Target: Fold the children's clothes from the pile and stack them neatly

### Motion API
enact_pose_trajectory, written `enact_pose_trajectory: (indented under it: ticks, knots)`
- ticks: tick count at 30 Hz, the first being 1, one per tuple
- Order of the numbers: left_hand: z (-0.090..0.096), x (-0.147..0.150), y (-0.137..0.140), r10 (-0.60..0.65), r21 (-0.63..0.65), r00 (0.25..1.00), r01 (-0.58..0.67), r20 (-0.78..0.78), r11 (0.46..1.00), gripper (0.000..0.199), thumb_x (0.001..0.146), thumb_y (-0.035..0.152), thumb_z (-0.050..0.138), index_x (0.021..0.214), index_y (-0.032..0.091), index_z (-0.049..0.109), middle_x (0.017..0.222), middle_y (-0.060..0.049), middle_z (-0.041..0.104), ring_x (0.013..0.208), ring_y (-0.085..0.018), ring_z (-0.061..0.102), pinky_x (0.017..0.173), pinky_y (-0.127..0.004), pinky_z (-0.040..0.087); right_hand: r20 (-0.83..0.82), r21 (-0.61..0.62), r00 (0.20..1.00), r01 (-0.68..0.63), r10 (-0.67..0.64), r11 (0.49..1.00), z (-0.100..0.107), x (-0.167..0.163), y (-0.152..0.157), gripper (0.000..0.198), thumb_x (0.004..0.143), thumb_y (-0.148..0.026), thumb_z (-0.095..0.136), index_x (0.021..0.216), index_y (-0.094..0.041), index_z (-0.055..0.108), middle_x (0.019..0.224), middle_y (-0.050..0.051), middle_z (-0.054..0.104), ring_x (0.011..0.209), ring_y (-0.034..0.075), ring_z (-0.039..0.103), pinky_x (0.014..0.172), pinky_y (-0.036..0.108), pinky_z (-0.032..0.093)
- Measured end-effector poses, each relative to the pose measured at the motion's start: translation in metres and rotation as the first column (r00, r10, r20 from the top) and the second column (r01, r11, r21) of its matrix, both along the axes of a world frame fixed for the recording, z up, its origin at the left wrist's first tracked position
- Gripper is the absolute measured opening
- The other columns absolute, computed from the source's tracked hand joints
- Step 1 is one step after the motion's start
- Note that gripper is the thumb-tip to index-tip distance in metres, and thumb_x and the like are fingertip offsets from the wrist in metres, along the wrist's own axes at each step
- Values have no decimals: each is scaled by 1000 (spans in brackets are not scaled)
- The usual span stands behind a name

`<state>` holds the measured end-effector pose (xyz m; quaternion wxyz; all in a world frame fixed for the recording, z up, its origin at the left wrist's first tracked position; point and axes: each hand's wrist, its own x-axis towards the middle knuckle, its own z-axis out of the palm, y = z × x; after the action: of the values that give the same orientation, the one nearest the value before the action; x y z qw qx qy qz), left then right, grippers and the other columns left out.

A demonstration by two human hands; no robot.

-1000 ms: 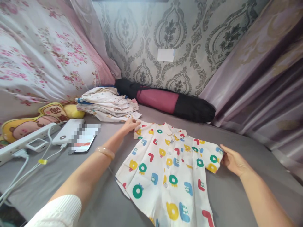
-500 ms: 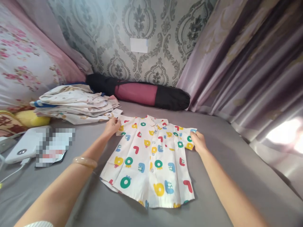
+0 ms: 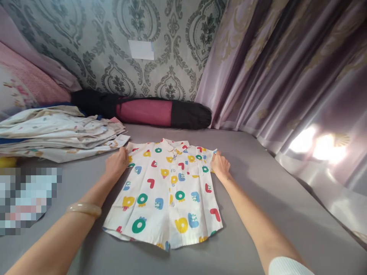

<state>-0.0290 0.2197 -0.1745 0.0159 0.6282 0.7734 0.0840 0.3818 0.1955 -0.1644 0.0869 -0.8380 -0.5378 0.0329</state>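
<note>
A small white short-sleeved shirt (image 3: 163, 191) with colourful letter prints lies front up on the grey sheet, its collar pointing away from me and its hem towards me. My left hand (image 3: 117, 160) grips the end of the sleeve on the left, fingers closed on the cloth. On the other side my right hand (image 3: 220, 164) pinches the end of the right-hand sleeve. Both sleeves are spread outwards between my hands. Buttons run down the shirt's middle, and faint fold lines cross the cloth. My fingertips are partly hidden.
A stack of folded pale clothes (image 3: 63, 131) lies at the left. Behind it stretches a long black and maroon bag (image 3: 145, 112) against the patterned wall. A blurred-out flat object (image 3: 28, 200) rests at the left edge. Purple curtains (image 3: 258, 68) hang at the right.
My view has turned to the right, so everything appears further left. Both hands keep hold of the sleeves, with my right hand's fingers now curled more around the cloth.
</note>
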Motion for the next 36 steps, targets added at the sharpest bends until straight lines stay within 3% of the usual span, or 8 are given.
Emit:
enact_pose_trajectory:
  ticks: [7,10,13,17,23,29,33,36]
  knots:
    - [2,0,1,50,-8,999,-50,15,999,48,92,36,23,110,9,57,96,-25,65,87,-39,63,69,-47,48,-17,-44,998,61,-62,997,4,5,3,42,91,-22,33,128,-7,47,107,24,64,103,34,62,85,44,44]
    - [8,6,5,36,121,997,-28,-62,992,44,87,28,33,116,4,55,104,-28,62,96,-42,59,73,-49,47,78,57,997,4,-8,998,5,4,3,41,88,-18,37,124,-5,50,117,27,58,111,36,56,91,46,39]
    - [10,23,14,-182,208,967,218,-179,953,41,86,27,36,115,6,56,114,-26,58,108,-40,53,86,-50,44,178,175,962,-239,208,955,4,-11,4,44,90,-16,31,128,-7,49,134,23,49,128,35,40,103,47,28]
    - [-3,52,29,-602,93,787,615,-130,783,44,92,32,29,125,16,54,134,-14,52,127,-28,44,106,-40,33,69,88,851,-524,520,847,-6,-40,11,52,97,-33,22,141,-10,37,150,14,34,142,28,19,113,44,14]
    - [-31,63,33,-529,15,848,529,-13,848,54,96,42,24,143,19,38,152,-12,34,142,-27,23,113,-49,20,-6,-24,841,-541,541,841,-24,-48,19,61,97,-46,17,148,-12,26,157,12,20,144,27,11,115,47,10]
    - [-26,61,30,-528,-8,849,528,12,849,54,97,41,24,143,16,37,152,-15,32,143,-27,22,113,-49,20,-32,-31,849,-529,528,848,-23,-45,19,61,97,-48,20,149,-16,25,157,10,19,145,26,11,115,48,8]
    - [-15,58,15,-533,52,846,531,29,846,53,96,43,26,140,15,38,152,-18,30,142,-28,22,113,-49,21,-94,55,830,-547,549,836,-16,-43,11,58,97,-43,25,147,-14,28,156,12,22,144,24,15,116,45,11]
    - [-3,48,-7,-520,107,854,517,9,849,53,94,43,31,139,16,38,149,-17,32,138,-30,29,110,-48,26,-40,225,821,-548,569,806,-7,-36,-7,52,95,-35,33,142,-13,36,150,13,35,139,24,28,114,43,17]
